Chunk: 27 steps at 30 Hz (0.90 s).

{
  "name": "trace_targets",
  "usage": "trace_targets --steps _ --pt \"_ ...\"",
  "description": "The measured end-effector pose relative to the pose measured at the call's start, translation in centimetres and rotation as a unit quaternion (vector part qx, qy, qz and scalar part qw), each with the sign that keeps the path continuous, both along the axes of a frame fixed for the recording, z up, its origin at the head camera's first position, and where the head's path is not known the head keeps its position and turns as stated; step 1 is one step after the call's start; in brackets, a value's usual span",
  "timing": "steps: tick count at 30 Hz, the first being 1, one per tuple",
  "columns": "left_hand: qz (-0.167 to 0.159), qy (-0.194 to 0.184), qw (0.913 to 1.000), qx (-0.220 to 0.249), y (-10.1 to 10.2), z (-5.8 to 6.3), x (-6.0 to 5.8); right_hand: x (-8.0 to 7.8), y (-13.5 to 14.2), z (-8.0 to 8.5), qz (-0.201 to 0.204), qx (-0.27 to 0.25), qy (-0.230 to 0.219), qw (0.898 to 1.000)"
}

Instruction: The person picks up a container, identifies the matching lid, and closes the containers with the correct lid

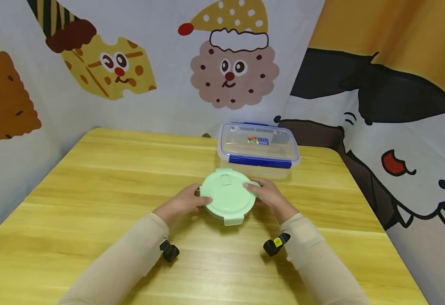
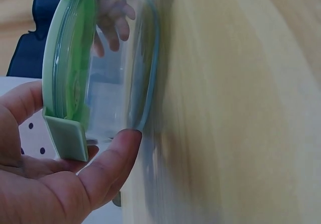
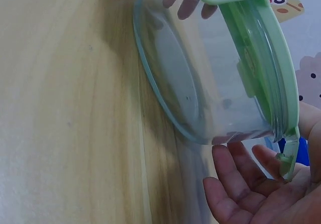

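Observation:
A round glass food container (image 2: 113,88) with a pale green lid (image 1: 228,195) is between my two hands. From its left side my left hand (image 1: 184,200) grips it, thumb on the lid's edge and fingers along the glass wall in the left wrist view. On the other side, my right hand (image 1: 269,195) holds it with the thumb over the lid and the fingertips at the glass. A green side latch (image 3: 288,161) sticks outward beside the right palm. Near the left fingers, another latch (image 2: 67,138) lies folded down along the side. The container's base is close over the table.
Behind the round container stands a rectangular clear plastic box (image 1: 258,146) with blue clips. The wooden table (image 1: 111,178) ends at a printed cloth backdrop (image 1: 161,114). A small black camera (image 1: 169,250) is strapped to each wrist.

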<state>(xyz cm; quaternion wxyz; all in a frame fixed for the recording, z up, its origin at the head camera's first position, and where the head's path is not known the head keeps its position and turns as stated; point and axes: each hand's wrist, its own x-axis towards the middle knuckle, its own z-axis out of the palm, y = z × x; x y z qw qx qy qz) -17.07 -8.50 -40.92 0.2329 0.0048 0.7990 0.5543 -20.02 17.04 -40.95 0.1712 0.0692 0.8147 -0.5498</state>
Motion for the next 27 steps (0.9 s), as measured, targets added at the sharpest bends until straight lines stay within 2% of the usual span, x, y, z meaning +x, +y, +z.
trace_targets --steps 8,14,17,27 --pt "0.004 0.013 0.9999 0.002 0.5 0.1 0.3 0.0 0.1 0.3 -0.018 0.005 -0.009 1.0" --pt "0.01 0.019 0.9997 -0.011 0.6 0.3 0.6 0.1 0.0 0.0 -0.026 -0.025 -0.013 0.999" --pt "0.009 0.019 0.9996 -0.019 0.6 0.4 0.8 0.5 0.0 -0.2 -0.034 -0.042 -0.02 0.998" --pt "0.012 0.026 0.9988 -0.04 0.7 0.4 1.4 2.6 0.5 -0.3 -0.026 -0.076 -0.046 0.996"
